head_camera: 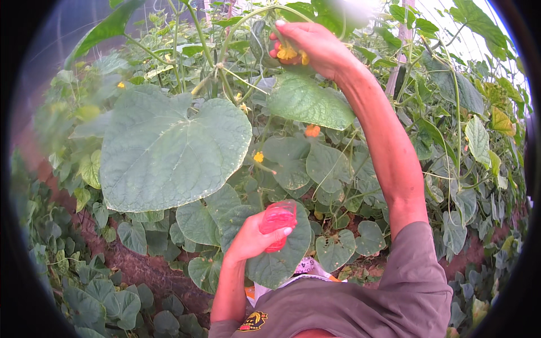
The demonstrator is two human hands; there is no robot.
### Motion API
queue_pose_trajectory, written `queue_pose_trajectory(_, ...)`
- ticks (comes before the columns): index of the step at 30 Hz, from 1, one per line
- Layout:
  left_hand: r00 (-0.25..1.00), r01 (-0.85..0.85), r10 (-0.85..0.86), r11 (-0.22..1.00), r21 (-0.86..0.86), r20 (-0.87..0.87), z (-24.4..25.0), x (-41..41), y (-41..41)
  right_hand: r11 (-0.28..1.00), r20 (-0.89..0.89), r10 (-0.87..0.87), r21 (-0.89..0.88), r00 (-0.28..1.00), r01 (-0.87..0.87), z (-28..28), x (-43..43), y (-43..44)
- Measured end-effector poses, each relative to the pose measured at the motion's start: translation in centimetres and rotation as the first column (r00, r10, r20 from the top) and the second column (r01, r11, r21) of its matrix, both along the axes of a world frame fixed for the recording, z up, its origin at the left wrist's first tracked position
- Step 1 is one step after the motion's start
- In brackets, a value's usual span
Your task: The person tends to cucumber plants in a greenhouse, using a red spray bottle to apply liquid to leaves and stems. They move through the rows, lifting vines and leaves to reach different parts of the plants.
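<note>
My right hand [310,44] is raised high among the cucumber vines, its thumb and fingers closed around a yellow blossom [287,52]. A dark green young cucumber [258,42] hangs just left of those fingers, partly hidden by them. Under the wrist lies a bright green leaf [310,101]. Lower down, in front of my torso, my left hand [253,238] grips a red translucent plastic container [280,217]. What is inside the container cannot be made out. Above and left of it spreads a very large cucumber leaf [169,152].
An orange-yellow flower [312,130] and a small yellow flower [258,157] show between the leaves. A pale post [399,55] stands at upper right. Bare reddish soil [127,262] runs along lower left. A white printed bag [310,268] sits against my waist.
</note>
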State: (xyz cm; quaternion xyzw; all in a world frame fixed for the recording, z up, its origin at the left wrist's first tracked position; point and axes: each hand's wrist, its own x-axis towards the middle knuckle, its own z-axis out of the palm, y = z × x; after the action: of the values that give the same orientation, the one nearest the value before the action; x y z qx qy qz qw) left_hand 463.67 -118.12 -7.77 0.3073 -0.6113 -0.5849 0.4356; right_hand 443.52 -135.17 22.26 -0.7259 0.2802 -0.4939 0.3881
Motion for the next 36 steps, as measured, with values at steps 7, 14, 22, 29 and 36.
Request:
queue_pose_trajectory(7, 0.999, -0.054, 0.053, 0.998, -0.030, -0.007, 2.8, 0.0, -0.3, 0.988, 0.130, 0.019, 0.148, 0.991, -0.038, 0.9, -0.7, -1.3)
queue_pose_trajectory(14, 0.985, -0.156, 0.168, 0.966, -0.207, 0.046, 7.5, 0.5, -0.9, 0.998, 0.226, -0.015, 0.061, 0.974, 0.001, 0.9, 1.3, -1.1)
queue_pose_trajectory(22, 0.978, -0.122, 0.051, 0.926, -0.358, -0.202, 15.4, -1.3, 0.7, 0.999, 0.252, -0.015, 0.046, 0.968, 0.003, 1.4, 2.1, -3.7)
queue_pose_trajectory(29, 0.974, -0.207, 0.139, 0.867, -0.452, -0.178, 20.3, -2.3, -3.8, 0.957, 0.345, 0.059, 0.246, 0.937, -0.152, 1.6, 1.5, -2.8)
queue_pose_trajectory(36, 0.975, -0.211, 0.220, 0.913, -0.348, -0.015, 19.6, -1.6, -12.9, 0.977, 0.281, 0.103, 0.149, 0.954, -0.149, 1.5, 1.6, -4.7)
